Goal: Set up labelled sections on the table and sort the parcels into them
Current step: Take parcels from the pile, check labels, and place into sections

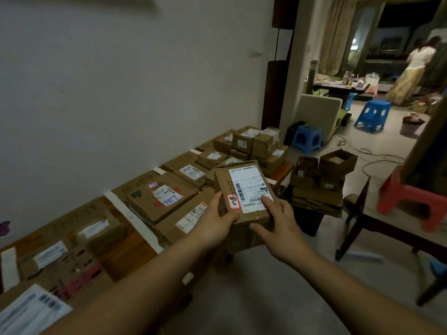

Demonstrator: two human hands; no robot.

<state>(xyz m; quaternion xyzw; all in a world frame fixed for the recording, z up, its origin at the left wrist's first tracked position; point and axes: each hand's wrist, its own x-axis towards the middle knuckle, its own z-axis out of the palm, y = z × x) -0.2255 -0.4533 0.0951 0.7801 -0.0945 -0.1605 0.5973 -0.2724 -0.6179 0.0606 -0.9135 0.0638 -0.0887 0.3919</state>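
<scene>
One cardboard parcel (243, 189) is held by both hands above the front edge of the table (135, 247), over the middle sections; whether it touches the parcels beneath cannot be determined. The left hand (215, 221) grips the near left corner, with the thumb laid on the top face and the fingers curled beneath; the right hand (281, 221) grips the near right corner, with the index finger laid along the shipping label (249, 187) and the thumb pressed against the near side face. Two markings are carried on the top face of the held parcel: the one white shipping label and one small red-bordered sticker (234, 201) just beside it. The table is set against the wall (96, 81) and is divided by white tape strips (131, 220), of which at least four are visible; brown parcels are laid in each section, and the far section is stacked more than one layer high. One parcel with blue handwriting (162, 199) is located in the section left of the held parcel. On the floor beyond the table, one stack of open cartons (321, 175) is placed; two blue stools (306, 139) are in plain view, and a third blue shape behind them is too small to identify; one red stool (411, 201) is seen at the right. One person (411, 71) is standing in the far room.
</scene>
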